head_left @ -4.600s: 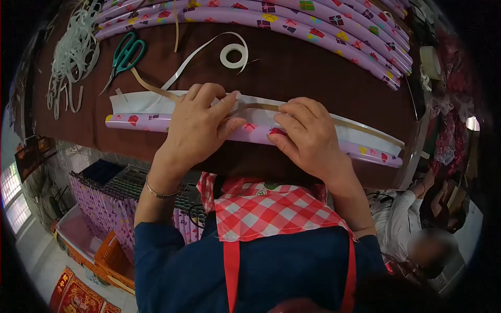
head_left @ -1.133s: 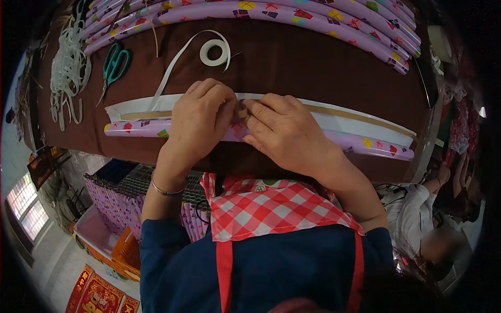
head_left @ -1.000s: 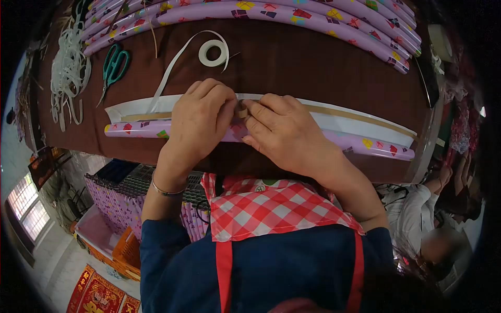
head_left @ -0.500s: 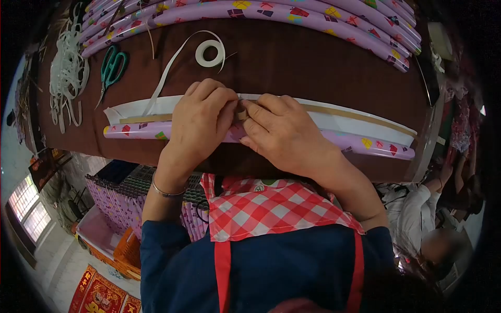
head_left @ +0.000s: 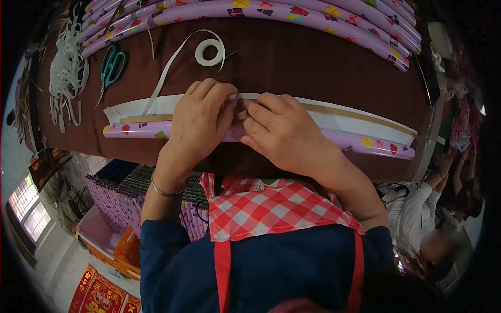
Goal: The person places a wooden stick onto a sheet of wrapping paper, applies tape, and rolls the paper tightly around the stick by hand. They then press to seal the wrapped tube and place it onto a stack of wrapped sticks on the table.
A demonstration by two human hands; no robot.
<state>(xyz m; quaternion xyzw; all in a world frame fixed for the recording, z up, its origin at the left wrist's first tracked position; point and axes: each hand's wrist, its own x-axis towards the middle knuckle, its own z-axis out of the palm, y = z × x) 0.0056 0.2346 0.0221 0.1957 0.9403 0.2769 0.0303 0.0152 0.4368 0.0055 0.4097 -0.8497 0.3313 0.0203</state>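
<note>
A purple roll of wrapping paper [head_left: 365,142] printed with coloured gift shapes lies crosswise before me. Its white underside [head_left: 360,123] is turned up along the far side, and a brown strip [head_left: 334,110] runs along it. At the middle, my left hand [head_left: 203,112] is closed, its fingertips bent down at the paper's edge; what they pinch is hidden. Close beside it, my right hand [head_left: 282,125] has curled fingers on a raised bit of the brown strip, its thumb against the roll. The two hands' fingertips nearly meet.
Beyond the hands lie a white ribbon roll [head_left: 210,52] with a loose tail, green-handled scissors [head_left: 110,70] and tangled white bands [head_left: 68,78]. Several finished purple rolls [head_left: 292,15] are stacked at the table's far side. Another person [head_left: 417,214] is at the right.
Both hands stay at the middle of the roll, with only a slight shift of the fingers. At the right, the other person's arms have moved a little.
</note>
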